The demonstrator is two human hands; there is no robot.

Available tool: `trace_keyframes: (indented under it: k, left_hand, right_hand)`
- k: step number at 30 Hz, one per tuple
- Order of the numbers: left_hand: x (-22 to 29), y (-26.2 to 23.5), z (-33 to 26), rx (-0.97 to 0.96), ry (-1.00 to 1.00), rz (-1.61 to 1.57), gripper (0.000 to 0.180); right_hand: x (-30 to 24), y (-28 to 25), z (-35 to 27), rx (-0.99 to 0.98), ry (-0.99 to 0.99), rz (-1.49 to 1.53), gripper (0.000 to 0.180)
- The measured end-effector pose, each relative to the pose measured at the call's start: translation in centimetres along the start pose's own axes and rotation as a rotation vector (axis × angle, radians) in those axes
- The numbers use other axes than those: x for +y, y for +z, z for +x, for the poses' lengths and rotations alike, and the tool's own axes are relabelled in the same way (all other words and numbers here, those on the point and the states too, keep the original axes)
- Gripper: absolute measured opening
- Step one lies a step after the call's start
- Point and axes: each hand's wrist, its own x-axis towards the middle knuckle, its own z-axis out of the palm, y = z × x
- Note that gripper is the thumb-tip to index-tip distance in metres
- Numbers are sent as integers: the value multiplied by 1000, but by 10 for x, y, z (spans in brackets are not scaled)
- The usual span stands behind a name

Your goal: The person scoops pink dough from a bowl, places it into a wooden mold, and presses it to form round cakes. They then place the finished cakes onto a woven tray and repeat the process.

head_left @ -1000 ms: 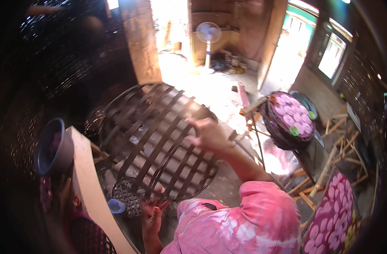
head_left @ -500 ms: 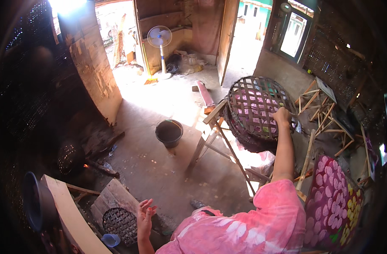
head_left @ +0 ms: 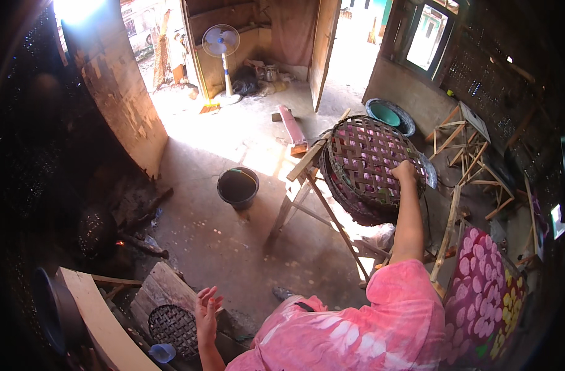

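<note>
My right arm reaches out to the right, and my right hand (head_left: 404, 172) is closed on the rim of a round woven lattice tray (head_left: 372, 145). That tray lies over a dark round basket (head_left: 350, 196), and pink and purple pieces show through its gaps. Both rest by a wooden trestle (head_left: 307, 170). At the lower left my left hand (head_left: 207, 312) is raised with fingers apart, holding nothing. Close to it are a small dark woven tray (head_left: 172, 331) and a blue plastic cup (head_left: 162, 353).
A black bucket (head_left: 238, 188) stands on the floor ahead. Burning wood (head_left: 143, 245) smoulders at the left. Beyond the trestle sit a teal basin (head_left: 384, 114) and a standing fan (head_left: 225, 62). Wooden frames (head_left: 465, 139) and purple patterned cloth (head_left: 477, 281) line the right side.
The lattice tray has come down flatter over the basket with my right hand still on it. The teal basin behind it now shows. My view has shifted slightly; my left hand stays raised.
</note>
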Motion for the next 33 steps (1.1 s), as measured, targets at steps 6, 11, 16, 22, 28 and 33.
trace_keyframes:
  k: [6,11,16,22,28,33]
  left_hand:
    - [-12,-16,-8,97,-10,-13,44]
    - [-7,-27,-12,245,-7,-25,44]
    - [-10,-20,-15,265,93,15,36]
    - [-23,16,-37,405,168,105,32]
    - [-65,0,-122,738,173,40,31]
    - [-99,-68,-263,1174,330,8,27]
  right_hand:
    - [9,-27,-4,16,-75,58,55]
    - [7,-84,-10,444,-265,233,45]
    - [-84,-61,-50,247,-813,675,37]
    - [-247,80,-212,-557,-1287,477,35]
    - [-287,147,-480,-1081,-1827,237,30]
    - [-283,118,-675,-1178,-2157,139,29]
